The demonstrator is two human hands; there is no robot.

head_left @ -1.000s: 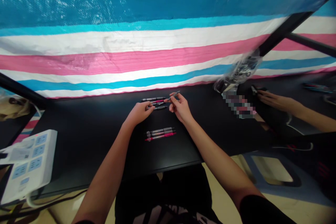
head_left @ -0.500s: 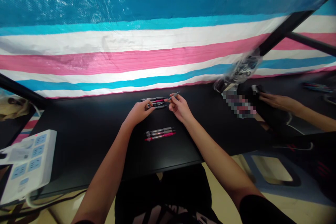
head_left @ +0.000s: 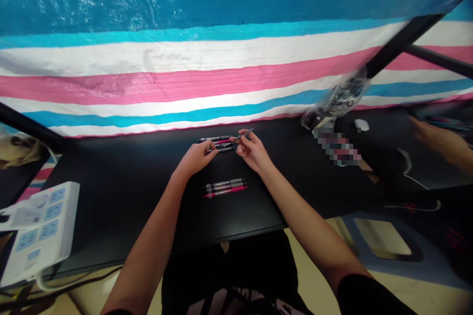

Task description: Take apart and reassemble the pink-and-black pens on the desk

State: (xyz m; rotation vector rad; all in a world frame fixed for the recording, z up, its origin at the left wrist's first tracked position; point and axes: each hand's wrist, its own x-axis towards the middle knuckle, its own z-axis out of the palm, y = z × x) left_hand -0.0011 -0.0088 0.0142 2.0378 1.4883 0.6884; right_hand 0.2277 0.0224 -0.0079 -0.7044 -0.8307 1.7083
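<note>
My right hand (head_left: 254, 152) is closed on a slim grey pen (head_left: 247, 133), pinched between thumb and fingers and tilted up to the right. Just left of it, my left hand (head_left: 197, 158) has its thumb and fingertips together on the left end of a dark pen (head_left: 226, 149) in the far group. Behind that pen lie a pink-marked pen (head_left: 223, 142) and a black-and-clear pen (head_left: 212, 139), partly covered by my fingers. Nearer to me, several pens lie side by side: a red pen (head_left: 226, 192) in front and grey pens (head_left: 226, 183) behind it.
A white power strip (head_left: 55, 221) sits at the left of the black table (head_left: 121, 197). To the right are a plastic bag (head_left: 345, 96), a blurred-out packet (head_left: 338, 146), a white mouse (head_left: 361, 124) and another person's hand (head_left: 436, 138). A striped sheet (head_left: 207, 78) hangs behind.
The grey pen in my right hand has shifted slightly; my left hand stays in place. The other person's hand has moved right, away from the mouse.
</note>
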